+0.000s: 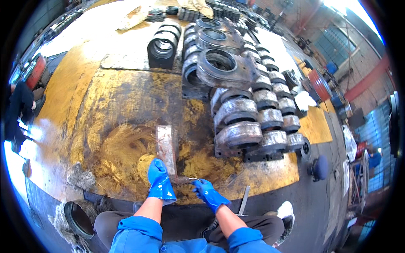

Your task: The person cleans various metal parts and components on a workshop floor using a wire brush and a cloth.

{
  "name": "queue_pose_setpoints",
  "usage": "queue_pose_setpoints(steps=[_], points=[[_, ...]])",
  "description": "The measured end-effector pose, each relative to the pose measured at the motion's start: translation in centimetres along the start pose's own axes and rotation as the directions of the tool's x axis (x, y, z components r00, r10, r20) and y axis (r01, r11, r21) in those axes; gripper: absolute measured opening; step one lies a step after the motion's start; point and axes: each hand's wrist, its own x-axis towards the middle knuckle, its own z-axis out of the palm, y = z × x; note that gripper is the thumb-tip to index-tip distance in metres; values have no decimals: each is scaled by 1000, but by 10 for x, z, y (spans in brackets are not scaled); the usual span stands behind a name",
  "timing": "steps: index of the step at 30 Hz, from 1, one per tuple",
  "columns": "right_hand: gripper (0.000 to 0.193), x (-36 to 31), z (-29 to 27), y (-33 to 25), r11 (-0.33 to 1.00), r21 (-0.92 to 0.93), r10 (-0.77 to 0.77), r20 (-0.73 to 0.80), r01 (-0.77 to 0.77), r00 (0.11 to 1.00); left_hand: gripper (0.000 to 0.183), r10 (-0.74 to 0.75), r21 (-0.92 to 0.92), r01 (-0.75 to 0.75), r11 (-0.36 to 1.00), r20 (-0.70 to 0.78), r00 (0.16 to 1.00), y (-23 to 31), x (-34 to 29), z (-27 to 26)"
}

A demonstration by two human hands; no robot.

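A rusty, grey metal housing (167, 145) stands on the stained yellow board in front of me, its narrow side turned up. My left hand (159, 177), in a blue rubber glove, is closed on the near left edge of this housing; its fingertips are partly hidden. To the right, my right hand (208, 195), gloved the same way, grips a thin, curved metal tool (195, 179). The tool's far end points toward the housing's near foot (181, 180); whether they touch I cannot tell.
Rows of similar housings (238, 134) stand at the right, with flanged ones (217, 61) stacked behind. A steel caliper-like tool (244, 200) lies near my right knee. A metal ring (80, 219) and grey rags (81, 177) lie at the left. Another person (19, 109) is at the far left.
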Motion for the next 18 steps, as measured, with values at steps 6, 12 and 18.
queue_pose_setpoints(steps=[6, 12, 18], points=[[25, -1, -38, 10, 999, -40, -22, -107, 18, 994, 47, -72, -64, 76, 995, 72, 995, 48, -15, -17], [35, -2, -6, 10, 1000, 17, -24, 74, 23, 997, 47, -132, -48, 140, 989, 141, 981, 55, -12, -31], [42, 6, -59, 5, 999, -31, 13, -148, -18, 989, 44, -94, -59, 97, 994, 54, 994, 59, -12, -23]])
